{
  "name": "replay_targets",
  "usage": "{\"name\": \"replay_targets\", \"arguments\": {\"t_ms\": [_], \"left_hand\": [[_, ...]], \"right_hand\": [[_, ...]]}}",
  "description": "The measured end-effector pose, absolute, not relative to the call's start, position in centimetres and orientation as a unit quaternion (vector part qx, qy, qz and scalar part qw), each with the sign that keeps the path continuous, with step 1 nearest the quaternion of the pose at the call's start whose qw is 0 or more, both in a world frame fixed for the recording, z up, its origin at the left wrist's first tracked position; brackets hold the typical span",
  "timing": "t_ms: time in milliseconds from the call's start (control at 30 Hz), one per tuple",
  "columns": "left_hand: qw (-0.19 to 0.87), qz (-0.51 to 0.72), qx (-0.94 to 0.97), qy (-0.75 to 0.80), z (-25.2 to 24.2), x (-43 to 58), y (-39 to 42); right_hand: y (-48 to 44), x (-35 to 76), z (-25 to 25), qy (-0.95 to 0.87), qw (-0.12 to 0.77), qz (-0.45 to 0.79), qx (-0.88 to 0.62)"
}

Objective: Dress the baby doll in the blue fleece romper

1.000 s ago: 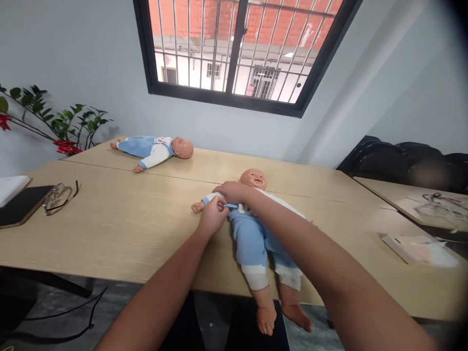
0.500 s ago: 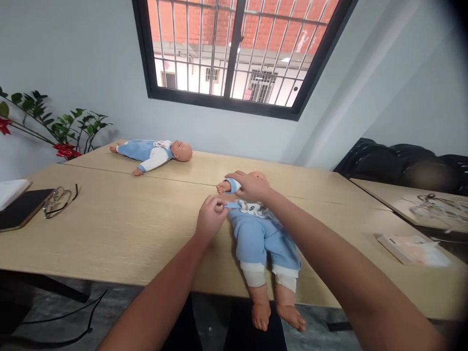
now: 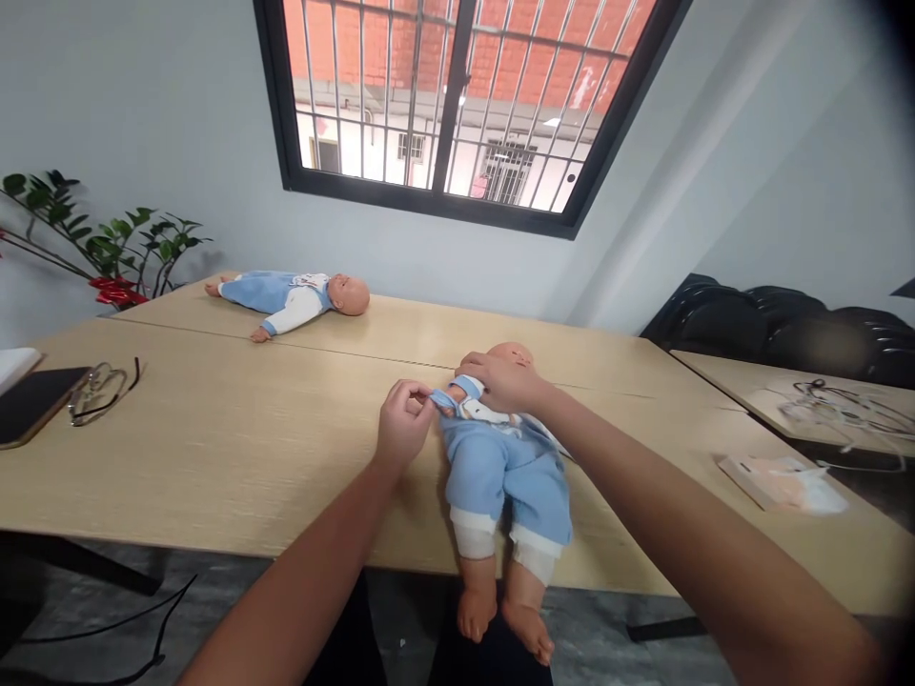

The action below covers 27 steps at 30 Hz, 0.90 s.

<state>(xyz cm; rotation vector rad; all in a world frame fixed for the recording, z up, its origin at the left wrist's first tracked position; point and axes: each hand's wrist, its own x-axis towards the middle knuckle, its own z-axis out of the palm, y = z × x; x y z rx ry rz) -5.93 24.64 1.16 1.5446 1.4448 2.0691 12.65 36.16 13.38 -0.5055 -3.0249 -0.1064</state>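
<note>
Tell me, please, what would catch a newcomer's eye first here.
Probably the nearer doll, lying face up with its feet past the near edge of the table, while the left hand pinches blue cloth and the right hand is on its sleeve. A second doll in blue and white lies toward the far left, and a barred window stands out on the wall behind.

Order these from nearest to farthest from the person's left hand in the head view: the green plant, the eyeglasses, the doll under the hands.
1. Doll: nearest; the left hand pinches its blue cloth.
2. Eyeglasses: well off to the left.
3. Green plant: farthest, back at the far left, near the wall.
</note>
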Motion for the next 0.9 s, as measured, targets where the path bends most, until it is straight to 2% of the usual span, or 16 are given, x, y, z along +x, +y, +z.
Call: {"name": "replay_targets", "arguments": {"t_ms": [267, 367, 500, 700, 900], "left_hand": [[0.099, 0.702, 0.523, 0.473, 1.8, -6.1, 24.4], [0.112, 0.698, 0.527, 0.472, 1.9, -6.2, 24.5], [0.131, 0.696, 0.525, 0.471, 1.8, -6.4, 24.8], [0.217, 0.692, 0.511, 0.462, 1.2, -6.2, 24.9], [0.308, 0.682, 0.494, 0.443, 1.2, -6.0, 25.0]], "right_hand": [[34.8, 10.9, 12.8, -0.979, -0.039, -0.092, -0.177], [34.4, 10.5, 13.2, -0.982, -0.039, 0.023, -0.184], [33.0, 10.1, 13.8, -0.947, 0.017, 0.213, -0.238], [30.4, 9.6, 14.2, -0.953, 0.035, 0.101, -0.284], [31.3, 10.2, 14.3, -0.941, 0.037, 0.165, -0.294]]}}
